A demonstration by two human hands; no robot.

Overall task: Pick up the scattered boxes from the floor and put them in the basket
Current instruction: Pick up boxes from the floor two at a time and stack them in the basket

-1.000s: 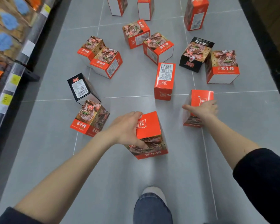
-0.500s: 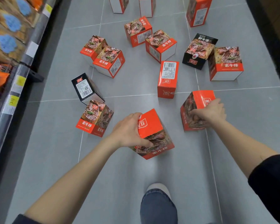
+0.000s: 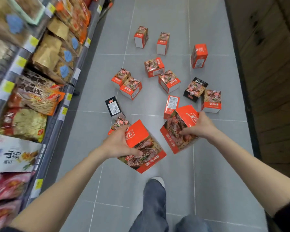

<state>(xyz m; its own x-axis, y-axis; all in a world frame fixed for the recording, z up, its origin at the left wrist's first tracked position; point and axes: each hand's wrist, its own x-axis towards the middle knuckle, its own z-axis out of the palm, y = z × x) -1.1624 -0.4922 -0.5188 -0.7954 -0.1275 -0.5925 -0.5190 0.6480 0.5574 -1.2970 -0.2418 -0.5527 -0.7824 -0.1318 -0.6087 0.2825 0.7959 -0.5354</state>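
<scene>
Above the grey tiled floor (image 3: 157,101), both hands grasp boxes.
Left hand (image 3: 117,144) and right hand (image 3: 199,126) each clutch one orange cardboard box (image 3: 141,146) (image 3: 177,129); next, carry them to the unseen basket.

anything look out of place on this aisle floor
Yes: about a dozen boxes lie scattered and tipped at odd angles on the floor beside the stocked shelf. Left hand and right hand each hold one.
</scene>
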